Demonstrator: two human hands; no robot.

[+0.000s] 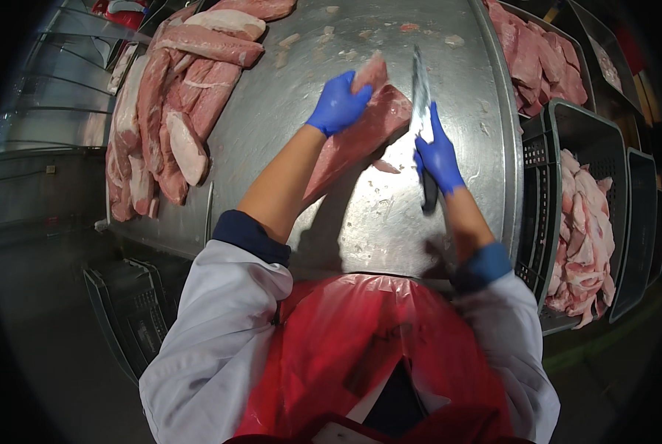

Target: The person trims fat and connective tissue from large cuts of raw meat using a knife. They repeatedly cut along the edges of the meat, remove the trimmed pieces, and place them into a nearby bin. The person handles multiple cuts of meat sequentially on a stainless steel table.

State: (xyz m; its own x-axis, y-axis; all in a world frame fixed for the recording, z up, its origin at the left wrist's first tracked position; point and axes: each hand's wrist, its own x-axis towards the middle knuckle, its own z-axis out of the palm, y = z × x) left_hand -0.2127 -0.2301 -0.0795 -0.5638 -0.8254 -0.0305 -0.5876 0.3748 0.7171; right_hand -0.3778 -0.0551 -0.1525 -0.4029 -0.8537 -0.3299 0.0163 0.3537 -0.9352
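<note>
A long piece of raw meat (357, 137) lies slantwise on the steel table (264, 140) in front of me. My left hand (340, 103), in a blue glove, is closed on a flap at the far end of the meat. Just right of the meat, my right hand (439, 157), also gloved in blue, grips a knife (420, 92) by its dark handle. The blade points away from me, beside the meat's right end and apart from my left fingers. A small meat scrap (385, 166) sits by the meat's near right edge.
A pile of long meat pieces (190, 96) covers the table's left side. Along the right stand a tray of meat cuts (542, 63) and a dark crate (590, 118) of pale trimmings (584, 237). Small scraps (328, 31) dot the far tabletop. Another crate (127, 307) is at lower left.
</note>
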